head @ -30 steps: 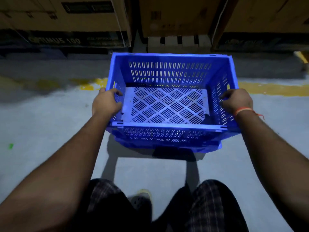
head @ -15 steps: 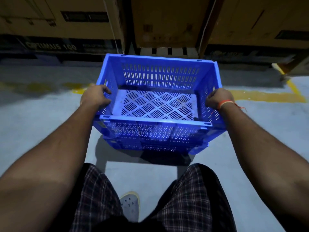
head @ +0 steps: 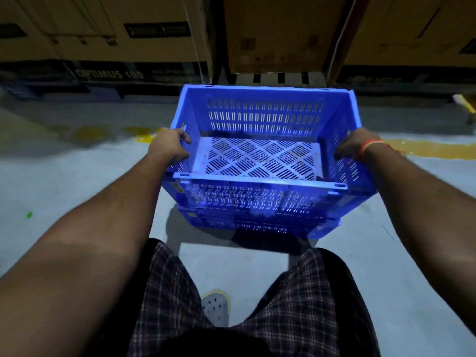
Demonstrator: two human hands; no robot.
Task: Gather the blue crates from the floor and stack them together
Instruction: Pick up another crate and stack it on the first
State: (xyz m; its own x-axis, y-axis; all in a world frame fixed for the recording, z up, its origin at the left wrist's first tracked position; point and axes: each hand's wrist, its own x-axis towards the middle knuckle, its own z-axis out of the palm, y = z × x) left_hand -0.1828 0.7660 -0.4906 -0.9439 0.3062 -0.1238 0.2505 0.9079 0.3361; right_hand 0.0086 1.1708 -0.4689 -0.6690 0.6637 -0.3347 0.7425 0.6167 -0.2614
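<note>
A blue slotted crate (head: 262, 117) is nested on top of another blue crate (head: 257, 224), whose rim shows just beneath it on the grey floor. My left hand (head: 168, 145) grips the upper crate's left wall, fingers curled over the rim. On the opposite wall my right hand (head: 354, 145), with an orange band at the wrist, holds the right side. The upper crate is empty inside and sits slightly askew over the lower one.
Large cardboard boxes (head: 273, 34) stand on pallets directly behind the crates. A worn yellow line (head: 425, 148) runs across the floor. My legs in checked shorts and one grey shoe (head: 215, 307) are below the crates. Bare floor lies to the left and right.
Both hands have stayed on the upper crate. The crate has come lower and closer over the lower one, and my view has shifted a little to the left.
</note>
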